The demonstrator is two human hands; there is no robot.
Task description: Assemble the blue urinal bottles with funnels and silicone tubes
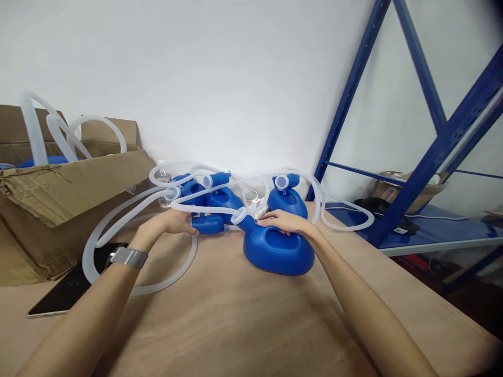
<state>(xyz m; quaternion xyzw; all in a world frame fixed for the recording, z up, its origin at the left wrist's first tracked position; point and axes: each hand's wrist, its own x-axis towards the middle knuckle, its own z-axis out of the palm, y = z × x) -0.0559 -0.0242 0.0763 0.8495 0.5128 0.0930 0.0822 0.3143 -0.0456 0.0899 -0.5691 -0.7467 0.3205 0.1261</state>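
Observation:
My right hand (283,221) is closed on the handle and neck area of a large blue bottle (278,257) lying on the table. A pale ring (238,215) sits at the bottle's mouth. My left hand (176,221) grips the end of a small blue cylindrical part (209,224), left of that bottle's neck. Behind both hands lie more blue bottles, one at the right (288,204) and another in the middle (226,199), with translucent white hoses (204,209) looped among them.
An open cardboard box (78,183) with hoses and blue items stands at the left. A black tablet (65,288) lies beside it under a hose loop. A clear bottle (164,201) stands behind. A blue metal shelf (424,157) is at the right of the table (220,314).

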